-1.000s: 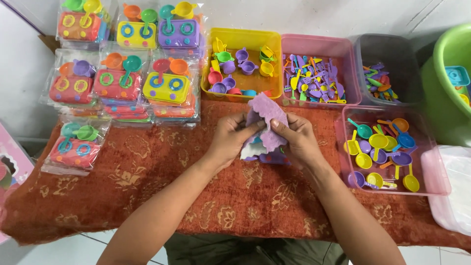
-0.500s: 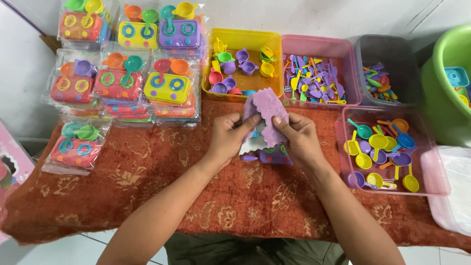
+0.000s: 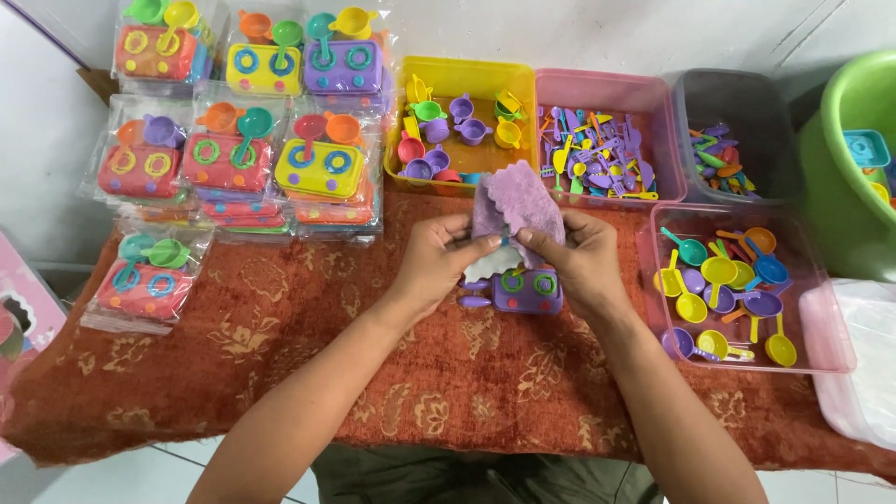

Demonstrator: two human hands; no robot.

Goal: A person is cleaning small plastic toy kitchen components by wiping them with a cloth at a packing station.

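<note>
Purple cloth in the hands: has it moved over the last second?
Yes. The purple cloth has risen away from the person: its top edge now reaches the yellow bin, where before it sat lower over the red tablecloth.

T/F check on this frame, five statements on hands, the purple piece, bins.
1. Both hands hold the purple scalloped piece. True: left hand and right hand pinch it together.
2. A purple toy stove lies on the cloth below the hands. True.
3. The yellow bin holds forks and spoons. False: it holds small cups and pots; the cutlery is in the pink bin.
4. The bagged toy sets sit to the right of the hands. False: they are stacked on the left.
5. The green tub stands at the far left. False: far right.
</note>
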